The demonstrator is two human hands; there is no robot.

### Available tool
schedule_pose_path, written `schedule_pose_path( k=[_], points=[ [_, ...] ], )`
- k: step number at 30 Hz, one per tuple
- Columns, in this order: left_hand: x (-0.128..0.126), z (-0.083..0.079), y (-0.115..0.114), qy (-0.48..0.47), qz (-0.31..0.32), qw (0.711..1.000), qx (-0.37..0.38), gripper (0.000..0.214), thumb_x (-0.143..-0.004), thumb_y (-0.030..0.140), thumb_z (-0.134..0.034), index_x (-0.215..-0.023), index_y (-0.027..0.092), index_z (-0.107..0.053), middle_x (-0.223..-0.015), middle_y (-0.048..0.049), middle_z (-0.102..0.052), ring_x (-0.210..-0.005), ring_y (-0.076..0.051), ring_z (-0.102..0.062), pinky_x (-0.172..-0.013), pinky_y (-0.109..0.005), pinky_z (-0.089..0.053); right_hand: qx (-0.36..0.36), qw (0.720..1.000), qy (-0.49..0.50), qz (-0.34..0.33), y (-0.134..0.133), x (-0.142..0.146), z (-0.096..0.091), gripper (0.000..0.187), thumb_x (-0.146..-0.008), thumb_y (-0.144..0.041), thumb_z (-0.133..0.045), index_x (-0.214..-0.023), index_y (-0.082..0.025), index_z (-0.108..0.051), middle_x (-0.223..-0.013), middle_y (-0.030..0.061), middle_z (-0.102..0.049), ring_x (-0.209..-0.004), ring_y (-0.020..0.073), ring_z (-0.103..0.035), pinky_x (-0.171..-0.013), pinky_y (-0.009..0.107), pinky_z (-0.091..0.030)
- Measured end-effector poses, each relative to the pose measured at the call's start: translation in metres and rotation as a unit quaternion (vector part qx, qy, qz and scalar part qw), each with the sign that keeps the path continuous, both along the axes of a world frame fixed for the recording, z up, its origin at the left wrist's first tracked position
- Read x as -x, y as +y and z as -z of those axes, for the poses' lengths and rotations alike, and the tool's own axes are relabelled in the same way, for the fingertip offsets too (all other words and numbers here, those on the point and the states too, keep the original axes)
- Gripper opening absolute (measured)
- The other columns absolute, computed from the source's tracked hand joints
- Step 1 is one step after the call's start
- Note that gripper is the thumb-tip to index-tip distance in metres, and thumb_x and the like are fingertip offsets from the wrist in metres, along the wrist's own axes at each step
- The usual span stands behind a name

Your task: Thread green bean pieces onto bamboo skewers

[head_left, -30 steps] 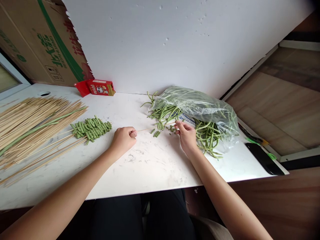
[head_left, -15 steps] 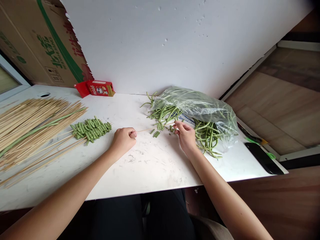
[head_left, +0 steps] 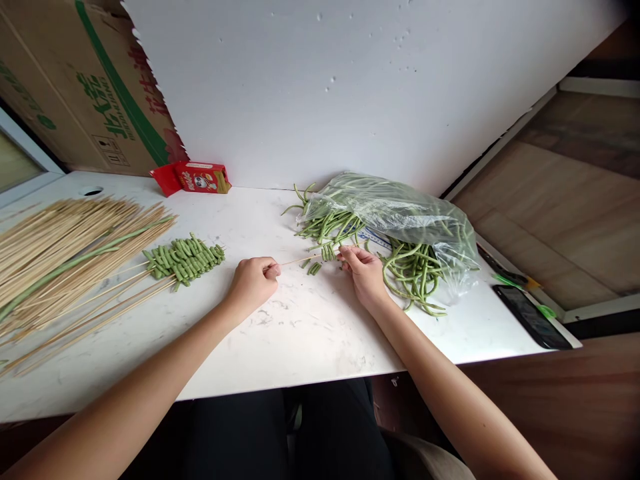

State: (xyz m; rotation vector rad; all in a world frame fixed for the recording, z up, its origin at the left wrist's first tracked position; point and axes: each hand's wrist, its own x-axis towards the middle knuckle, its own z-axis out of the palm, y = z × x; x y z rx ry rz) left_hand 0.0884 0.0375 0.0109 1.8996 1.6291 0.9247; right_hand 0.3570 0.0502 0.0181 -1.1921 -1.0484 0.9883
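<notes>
My left hand (head_left: 255,283) is closed around a thin bamboo skewer (head_left: 299,259), which points to the right. Toward its far end several short green bean pieces (head_left: 328,253) are threaded side by side, crosswise. My right hand (head_left: 366,275) pinches at that end, thumb and forefinger against the last bean piece, which the fingers largely hide. Below the skewer, loose cut pieces (head_left: 314,268) lie on the white table (head_left: 300,333). Left of my left hand rest filled bean skewers (head_left: 185,259), lying side by side.
Bare bamboo skewers (head_left: 65,240) spread over the left, a long bean (head_left: 65,267) across them. A plastic bag (head_left: 400,200) of long beans (head_left: 417,273) lies at right. A red box (head_left: 205,178) stands by the back wall; a phone (head_left: 533,317) lies near the right edge.
My right hand has moved left along the skewer, up to the threaded bean pieces. My left hand has shifted slightly right. The phone's screen has lit up.
</notes>
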Motion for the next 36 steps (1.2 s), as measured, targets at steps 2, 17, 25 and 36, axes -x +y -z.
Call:
schedule_pose_path(
  k=[2, 17, 25, 36],
  points=[
    [0.0, -0.001, -0.001, -0.001, 0.0, 1.0, -0.001, 0.018, -0.082, 0.023, -0.059, -0.069, 0.021, -0.071, -0.057, 0.0, -0.058, -0.058, -0.016, -0.046, -0.061, -0.031, -0.033, 0.0, 1.0, -0.012, 0.002, 0.0, -0.001, 0.001, 0.042, -0.075, -0.062, -0.089, -0.077, -0.021, -0.08, -0.084, 0.005, -0.077, -0.067, 0.0152, -0.058, -0.061, 0.029, -0.044],
    [0.0, 0.0, 0.0, -0.028, 0.01, 1.0, -0.007, 0.022, -0.087, 0.03, -0.06, -0.075, 0.018, -0.074, -0.059, 0.0, -0.06, -0.057, -0.014, -0.046, -0.06, -0.029, -0.035, 0.004, 1.0, 0.008, -0.02, -0.003, 0.001, -0.012, 0.043, -0.085, -0.065, -0.076, -0.082, -0.022, -0.079, -0.093, 0.0076, -0.078, -0.082, 0.021, -0.067, -0.061, 0.029, -0.046],
    [0.006, 0.001, 0.005, -0.027, 0.004, 1.0, -0.013, 0.024, -0.089, 0.033, -0.06, -0.077, 0.018, -0.076, -0.063, -0.0018, -0.066, -0.061, -0.016, -0.052, -0.061, -0.029, -0.037, -0.024, 0.994, -0.11, -0.014, -0.003, -0.005, -0.012, 0.043, -0.093, -0.061, -0.065, -0.091, -0.022, -0.082, -0.096, 0.0088, -0.081, -0.088, 0.0235, -0.069, -0.067, 0.032, -0.046],
    [0.018, 0.0, 0.014, -0.056, -0.019, 0.998, -0.017, 0.021, -0.088, 0.031, -0.061, -0.08, 0.019, -0.076, -0.08, -0.0053, -0.079, -0.074, -0.02, -0.069, -0.072, -0.029, -0.046, -0.199, 0.82, -0.488, -0.223, 0.001, -0.003, -0.02, 0.027, -0.099, -0.014, -0.06, -0.115, -0.024, -0.079, -0.112, 0.0097, -0.079, -0.108, 0.0313, -0.062, -0.097, 0.045, -0.049]
  ],
)
